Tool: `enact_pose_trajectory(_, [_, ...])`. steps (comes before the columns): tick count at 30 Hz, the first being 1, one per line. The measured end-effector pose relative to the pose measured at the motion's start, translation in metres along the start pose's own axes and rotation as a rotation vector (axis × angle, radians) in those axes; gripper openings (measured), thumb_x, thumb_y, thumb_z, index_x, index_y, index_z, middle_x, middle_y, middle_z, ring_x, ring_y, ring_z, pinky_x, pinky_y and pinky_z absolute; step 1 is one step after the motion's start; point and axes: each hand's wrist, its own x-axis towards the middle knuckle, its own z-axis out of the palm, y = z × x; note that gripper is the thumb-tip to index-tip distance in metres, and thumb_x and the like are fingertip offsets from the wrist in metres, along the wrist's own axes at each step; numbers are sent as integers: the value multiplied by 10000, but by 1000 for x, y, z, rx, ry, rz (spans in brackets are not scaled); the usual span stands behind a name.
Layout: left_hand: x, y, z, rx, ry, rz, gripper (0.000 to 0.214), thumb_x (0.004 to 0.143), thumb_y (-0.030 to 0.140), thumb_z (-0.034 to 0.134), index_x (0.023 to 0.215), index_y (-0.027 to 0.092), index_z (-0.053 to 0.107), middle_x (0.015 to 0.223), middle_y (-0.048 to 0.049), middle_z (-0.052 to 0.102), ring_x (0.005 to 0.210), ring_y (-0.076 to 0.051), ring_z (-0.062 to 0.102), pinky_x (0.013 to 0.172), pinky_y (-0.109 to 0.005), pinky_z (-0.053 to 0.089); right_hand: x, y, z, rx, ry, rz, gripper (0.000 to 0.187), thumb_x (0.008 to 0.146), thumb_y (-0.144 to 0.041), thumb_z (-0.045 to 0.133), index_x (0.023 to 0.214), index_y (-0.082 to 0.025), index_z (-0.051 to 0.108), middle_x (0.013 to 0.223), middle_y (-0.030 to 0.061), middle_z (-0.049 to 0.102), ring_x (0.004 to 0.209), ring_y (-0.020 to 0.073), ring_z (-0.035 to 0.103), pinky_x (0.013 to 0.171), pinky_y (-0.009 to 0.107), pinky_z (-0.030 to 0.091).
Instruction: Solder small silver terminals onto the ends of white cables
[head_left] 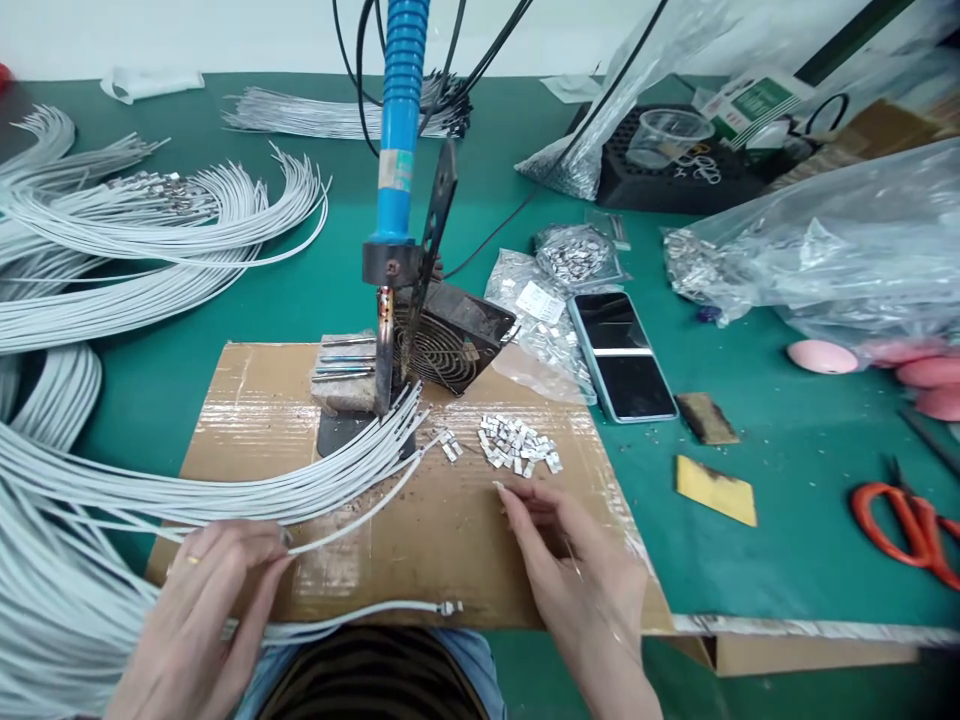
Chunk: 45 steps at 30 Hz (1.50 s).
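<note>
My left hand pinches a white cable between thumb and fingers, its end reaching toward the soldering iron stand. Beside it runs a thick bundle of white cables whose stripped ends gather under the tip of the blue soldering iron, mounted upright. Closed at the fingertips, my right hand hovers over the cardboard, just below a pile of small metal connectors. Whatever it may hold is too small to make out. One cable with a metal connector on its end lies near my lap.
More white cable bundles cover the left side. A small black fan stands behind the iron. To the right are a phone, a yellow sponge, orange-handled scissors and plastic bags. Black wires hang from above.
</note>
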Motion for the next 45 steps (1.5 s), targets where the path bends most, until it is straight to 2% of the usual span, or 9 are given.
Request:
enact_pose_trajectory(3, [6, 13, -11, -187, -124, -67, 123, 1018, 213, 633, 1125, 269, 656, 971, -8, 782, 879, -199, 757, 846, -257, 551, 1, 0, 0, 10, 8, 52, 117, 994, -303, 727, 1023, -202, 779, 830, 17, 823, 628, 146, 755, 640, 222, 615])
enact_pose_trajectory(6, [28, 43, -8, -491, -240, -192, 181, 1033, 230, 622, 1170, 342, 656, 954, 61, 816, 810, -141, 790, 757, -176, 551, 3, -3, 2, 46, 10, 79, 110, 981, -278, 735, 1025, -212, 811, 853, 23, 827, 640, 142, 745, 654, 226, 603])
enact_pose_trajectory(11, [64, 76, 17, -976, -521, -485, 227, 1065, 321, 534, 911, 225, 671, 679, 31, 672, 555, -116, 603, 596, -214, 488, 5, -17, 3, 177, 6, 116, 113, 963, -265, 732, 919, -226, 828, 843, 24, 806, 658, 138, 723, 627, 219, 586])
enact_pose_trajectory(15, [70, 70, 32, -1280, -452, -779, 304, 1018, 452, 627, 887, 180, 660, 617, 68, 528, 467, -69, 435, 448, -180, 329, 2, -37, 2, 365, -115, 194, 109, 957, -276, 743, 908, -250, 837, 702, -15, 727, 514, 103, 608, 459, 181, 491])
enact_pose_trajectory(18, [68, 65, 33, -1365, -386, -842, 336, 975, 494, 713, 884, 173, 676, 620, 64, 559, 449, -47, 419, 421, -161, 273, 0, -55, 4, 651, -303, 324, 109, 943, -253, 766, 943, -278, 872, 737, -3, 725, 523, 88, 562, 453, 175, 439])
enact_pose_trajectory(22, [66, 65, 30, -1444, -309, -908, 372, 915, 532, 789, 868, 182, 670, 598, 75, 570, 420, -29, 402, 403, -143, 252, 1, -72, 10, 872, -387, 406, 126, 910, -230, 792, 920, -291, 903, 716, 6, 696, 528, 79, 502, 446, 179, 367])
enact_pose_trajectory(30, [62, 66, 22, -1539, -322, -960, 402, 882, 544, 824, 816, 170, 693, 598, 74, 555, 428, -19, 309, 417, -145, 239, 7, -74, 10, 1017, -468, 471, 96, 910, -275, 821, 924, -305, 911, 724, 12, 691, 545, 74, 490, 464, 172, 364])
enact_pose_trajectory(34, [62, 65, 18, -1547, -317, -932, 415, 878, 552, 827, 807, 161, 706, 613, 50, 573, 527, -58, 378, 518, -161, 327, 5, -75, 9, 1068, -484, 490, 65, 888, -300, 849, 881, -279, 910, 705, 10, 677, 508, 63, 469, 446, 173, 348])
enact_pose_trajectory(45, [65, 69, 10, -1441, -336, -929, 463, 858, 606, 818, 766, 168, 698, 637, 33, 566, 587, -95, 381, 567, -213, 300, 1, -74, 5, 1106, -563, 587, 124, 835, -359, 883, 829, -237, 906, 683, 5, 655, 441, 45, 464, 417, 168, 359])
